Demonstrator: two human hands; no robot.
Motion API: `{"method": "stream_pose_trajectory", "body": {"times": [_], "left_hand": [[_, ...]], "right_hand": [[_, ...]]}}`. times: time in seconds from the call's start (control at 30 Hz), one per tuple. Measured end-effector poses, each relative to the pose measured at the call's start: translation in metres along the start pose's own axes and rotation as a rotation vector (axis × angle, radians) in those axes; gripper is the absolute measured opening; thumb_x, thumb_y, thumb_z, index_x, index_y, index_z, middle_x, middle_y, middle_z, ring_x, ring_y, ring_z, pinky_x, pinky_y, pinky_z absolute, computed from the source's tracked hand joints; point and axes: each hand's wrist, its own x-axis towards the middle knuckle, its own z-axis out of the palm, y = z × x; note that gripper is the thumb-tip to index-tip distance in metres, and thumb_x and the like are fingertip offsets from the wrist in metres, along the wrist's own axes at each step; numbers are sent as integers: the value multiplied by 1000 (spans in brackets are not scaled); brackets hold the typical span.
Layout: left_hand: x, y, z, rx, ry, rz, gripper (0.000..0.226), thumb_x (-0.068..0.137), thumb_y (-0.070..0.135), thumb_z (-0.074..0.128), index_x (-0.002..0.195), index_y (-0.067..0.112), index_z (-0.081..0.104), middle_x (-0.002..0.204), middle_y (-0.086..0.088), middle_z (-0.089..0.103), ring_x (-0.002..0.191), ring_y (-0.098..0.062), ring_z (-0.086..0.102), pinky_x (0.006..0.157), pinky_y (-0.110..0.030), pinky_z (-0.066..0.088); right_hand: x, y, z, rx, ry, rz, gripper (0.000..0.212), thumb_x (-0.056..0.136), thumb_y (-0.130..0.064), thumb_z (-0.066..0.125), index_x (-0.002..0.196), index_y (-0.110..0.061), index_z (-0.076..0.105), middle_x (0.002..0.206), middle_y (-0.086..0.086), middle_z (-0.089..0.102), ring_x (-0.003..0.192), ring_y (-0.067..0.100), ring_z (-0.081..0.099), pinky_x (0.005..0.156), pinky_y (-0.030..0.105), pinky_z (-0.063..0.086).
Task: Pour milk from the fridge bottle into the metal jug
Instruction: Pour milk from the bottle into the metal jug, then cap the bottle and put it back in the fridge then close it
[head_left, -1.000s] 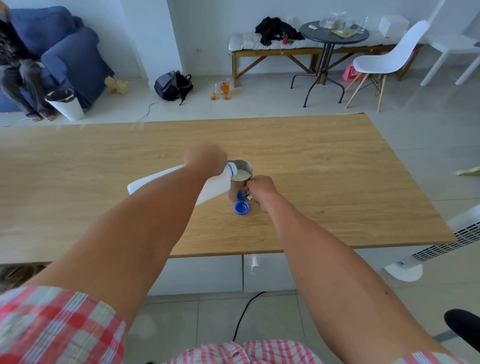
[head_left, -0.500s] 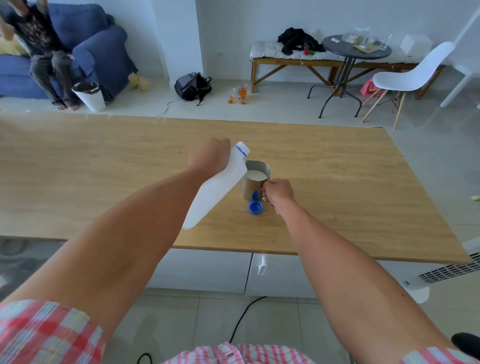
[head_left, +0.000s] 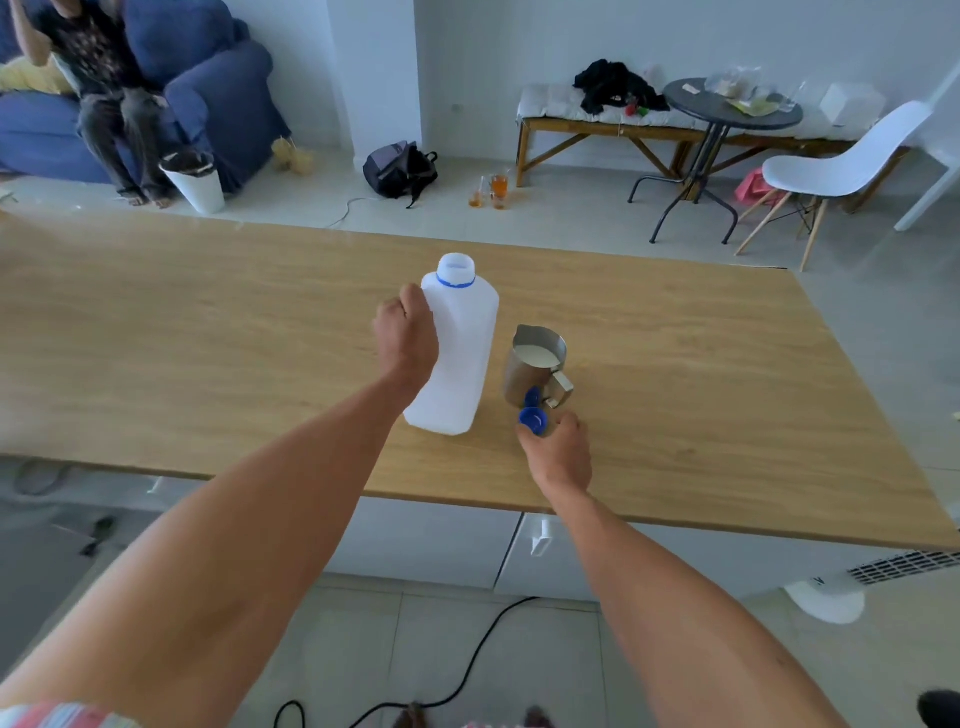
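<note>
Near middle of frame, on bench (head_left: 208, 332): bottle (head_left: 460, 353) upright, mouth up, left hand (head_left: 405, 340) wrapped round it. Jug (head_left: 535, 371) just right, milk inside. Right hand (head_left: 558, 449) nearer, fingers touching blue cap (head_left: 532, 420) below jug; grip hard to tell.

We see broad bare wood on the light wooden table (head_left: 208, 338) across the left half of the frame and again at the right, past the small steel jug of milk (head_left: 535, 369). The middle is crowded: the tall white plastic bottle with a blue neck ring (head_left: 460, 353) stands upright just left of the jug, a narrow gap between them. The round blue bottle cap (head_left: 532, 420) lies below the jug, at our right hand (head_left: 558, 454); our left hand (head_left: 408, 338) blocks the bottle's left side.
</note>
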Motion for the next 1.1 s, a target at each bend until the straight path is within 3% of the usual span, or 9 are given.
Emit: {"method": "stream_pose_trajectory", "body": {"times": [0.07, 0.2, 0.4, 0.53, 0.73, 0.83, 0.9, 1.0, 1.1], "left_hand": [[-4, -7, 1, -45, 23, -16, 35, 91, 25, 33, 70, -2, 30, 67, -8, 34, 61, -18, 27, 54, -37, 23], [-24, -15, 5, -127, 69, -16, 32, 95, 21, 34, 66, 9, 32, 65, -9, 34, 61, -17, 28, 54, -35, 24], [-20, -14, 2, -166, 81, -12, 34, 96, 22, 34, 64, 13, 31, 63, -6, 35, 61, -18, 30, 56, -36, 27], [-17, -19, -2, -136, 58, 2, 37, 101, 22, 33, 66, 9, 35, 65, -9, 36, 61, -17, 31, 55, -35, 27], [-17, -26, 0, -96, 27, -29, 38, 101, 25, 32, 66, 9, 34, 66, -8, 34, 60, -17, 27, 54, -34, 24], [-19, -25, -2, -100, 6, -20, 37, 100, 25, 32, 66, 12, 31, 66, -8, 33, 59, -17, 27, 54, -34, 23], [-20, -24, -4, -96, -10, -13, 36, 100, 24, 31, 67, 12, 32, 66, -8, 33, 58, -16, 26, 53, -33, 23], [-19, -24, -6, -91, -19, -19, 36, 100, 23, 32, 69, 5, 37, 67, -8, 37, 58, -15, 28, 51, -32, 25], [-18, -25, -7, -91, -27, -20, 37, 100, 22, 32, 69, 1, 37, 66, -8, 38, 57, -15, 29, 51, -33, 25]], "right_hand": [[5, -2, 8, -29, 21, 30, 43, 81, -53, 76, 105, -20, 61, 101, -3, 57, 85, 22, 62, 72, 39, 55], [9, -4, 12, -114, 119, 67, 48, 75, -56, 80, 104, -20, 66, 101, 3, 62, 93, 28, 65, 78, 39, 51], [6, -9, 15, -72, 172, 28, 31, 82, -48, 73, 94, -20, 67, 97, 2, 61, 88, 26, 63, 83, 43, 53], [-20, -11, 13, 240, 78, 0, 26, 74, -37, 73, 89, -19, 62, 92, -1, 61, 76, 18, 62, 65, 32, 52], [-28, -51, -13, 455, 99, -313, 6, 87, -20, 65, 90, -16, 69, 79, -2, 62, 73, 11, 54, 67, 22, 44], [-20, -92, -38, 531, 126, -394, 12, 89, -23, 64, 89, -13, 70, 77, 0, 63, 69, 6, 52, 65, 20, 43], [-15, -123, -55, 629, 114, -398, 12, 87, -22, 73, 94, -13, 68, 79, -1, 67, 68, 6, 57, 67, 23, 49], [-9, -167, -72, 738, 48, -447, 28, 79, -19, 83, 96, -15, 62, 84, -2, 70, 70, 7, 63, 69, 28, 55], [-6, -193, -77, 698, -67, -555, 35, 76, -22, 87, 94, -15, 58, 84, 2, 70, 70, 9, 62, 67, 27, 54]]}}
